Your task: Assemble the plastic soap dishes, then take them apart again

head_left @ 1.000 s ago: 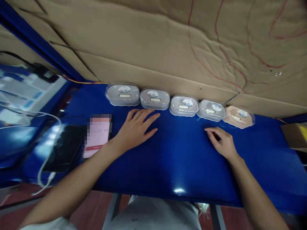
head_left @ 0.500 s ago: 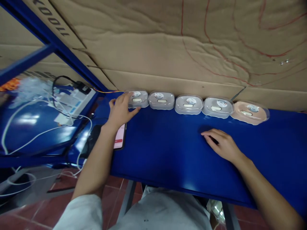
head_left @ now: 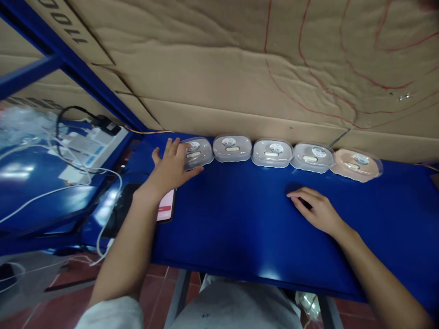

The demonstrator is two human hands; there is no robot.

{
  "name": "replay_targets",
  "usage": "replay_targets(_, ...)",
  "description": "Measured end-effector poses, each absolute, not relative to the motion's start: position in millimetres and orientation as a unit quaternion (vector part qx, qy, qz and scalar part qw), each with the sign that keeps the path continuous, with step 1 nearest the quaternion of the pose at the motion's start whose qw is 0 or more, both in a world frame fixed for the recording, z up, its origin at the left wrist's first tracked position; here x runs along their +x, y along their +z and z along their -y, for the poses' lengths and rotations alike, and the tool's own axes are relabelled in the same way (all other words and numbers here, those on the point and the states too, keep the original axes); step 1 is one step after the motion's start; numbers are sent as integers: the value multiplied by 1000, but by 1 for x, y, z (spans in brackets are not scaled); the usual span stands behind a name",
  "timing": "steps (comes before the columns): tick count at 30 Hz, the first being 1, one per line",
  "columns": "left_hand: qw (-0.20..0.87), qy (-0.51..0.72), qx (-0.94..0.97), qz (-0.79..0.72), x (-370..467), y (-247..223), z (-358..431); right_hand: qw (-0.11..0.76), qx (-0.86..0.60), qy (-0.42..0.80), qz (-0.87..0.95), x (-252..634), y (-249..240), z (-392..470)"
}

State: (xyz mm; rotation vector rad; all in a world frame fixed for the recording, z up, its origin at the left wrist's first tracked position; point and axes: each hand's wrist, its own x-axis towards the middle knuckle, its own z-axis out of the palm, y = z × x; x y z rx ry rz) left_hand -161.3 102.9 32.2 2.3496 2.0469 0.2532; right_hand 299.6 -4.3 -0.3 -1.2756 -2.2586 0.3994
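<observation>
Several oval clear-lidded plastic boxes stand in a row along the back of the blue table. The leftmost grey box [head_left: 202,150] sits slightly turned. My left hand [head_left: 171,165] is at its left end, fingers spread; the index finger overlaps the box's corner and the thumb lies in front of it. Beside it are a second grey box [head_left: 232,155], a third [head_left: 272,161] and a fourth [head_left: 312,165], then a peach-coloured box [head_left: 360,171] at the right end. Each lid bears a round sticker and a pale oblong piece. My right hand [head_left: 317,210] rests on the table, fingers curled together, holding nothing visible.
A phone [head_left: 166,208] with a lit screen lies by my left forearm. Farther left are a white power strip [head_left: 99,148] with plugs, loose white cables [head_left: 118,192] and clear plastic wrap. Cardboard [head_left: 206,68] walls the back; a blue metal frame [head_left: 92,87] stands left.
The leftmost grey box has turned and come slightly nearer to me, with my left hand at its end. My right hand stays in place. The view has shifted a little.
</observation>
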Motion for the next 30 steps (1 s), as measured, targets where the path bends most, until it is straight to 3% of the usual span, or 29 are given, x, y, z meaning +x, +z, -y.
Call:
replay_targets(24,-26,153,719,-677,-118,30,-102,232,-495,177,818,294,4,4)
replay_targets(30,-20,123,741,-660,-109,37,-92,227,-505,163,817,291,4,3)
